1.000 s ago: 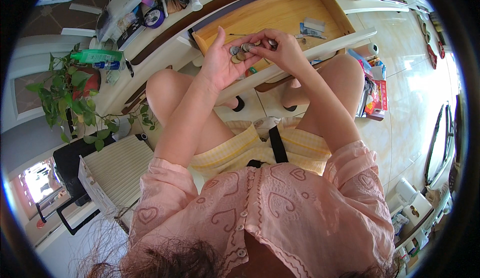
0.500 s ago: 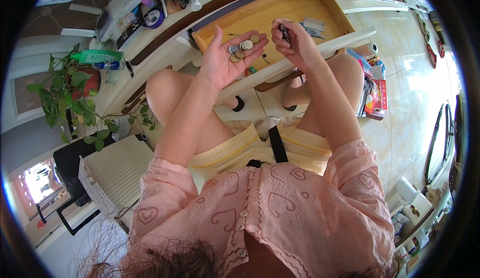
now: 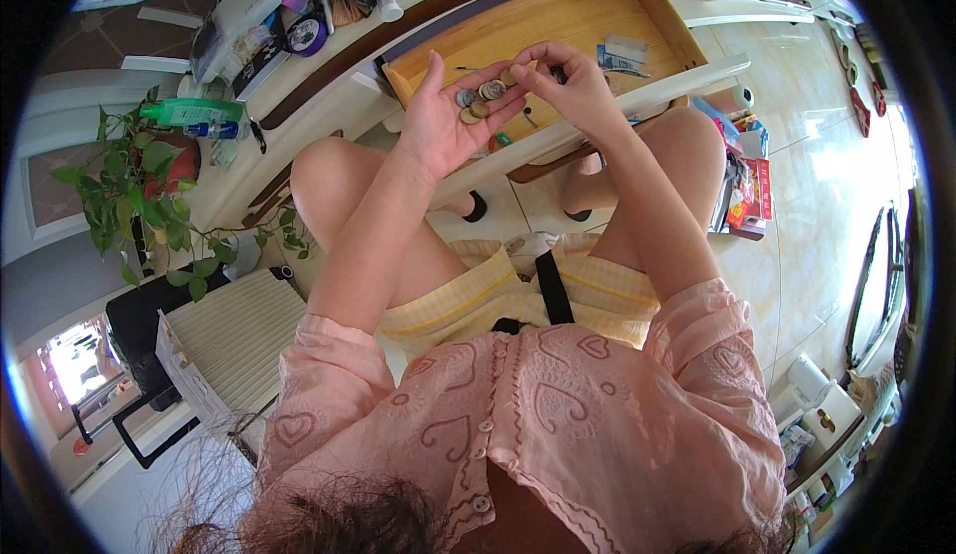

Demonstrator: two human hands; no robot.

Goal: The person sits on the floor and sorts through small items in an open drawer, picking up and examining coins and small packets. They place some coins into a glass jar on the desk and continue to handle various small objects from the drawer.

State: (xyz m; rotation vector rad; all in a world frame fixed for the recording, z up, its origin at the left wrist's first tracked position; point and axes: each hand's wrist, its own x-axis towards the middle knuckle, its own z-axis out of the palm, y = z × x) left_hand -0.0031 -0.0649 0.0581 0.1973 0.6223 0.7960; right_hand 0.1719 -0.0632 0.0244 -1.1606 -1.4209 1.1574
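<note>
My left hand is palm up over the front of the drawer, fingers stretched out and thumb spread. It holds several silver and gold coins on its palm and fingers. From the right, my right hand reaches to the left fingertips. Its thumb and index finger pinch at a gold coin, which lies at those fingertips. More dark, shiny coins are tucked in the curled right fingers, mostly hidden.
A wooden drawer stands pulled out beyond my hands, with small packets at its right. A potted plant and a green bottle are at left. A box of colourful packages sits on the floor beyond my right knee.
My right hand has moved left, from beside the left hand to its fingertips, and its thumb and index finger now close on the gold coin there. The left hand has stayed still.
</note>
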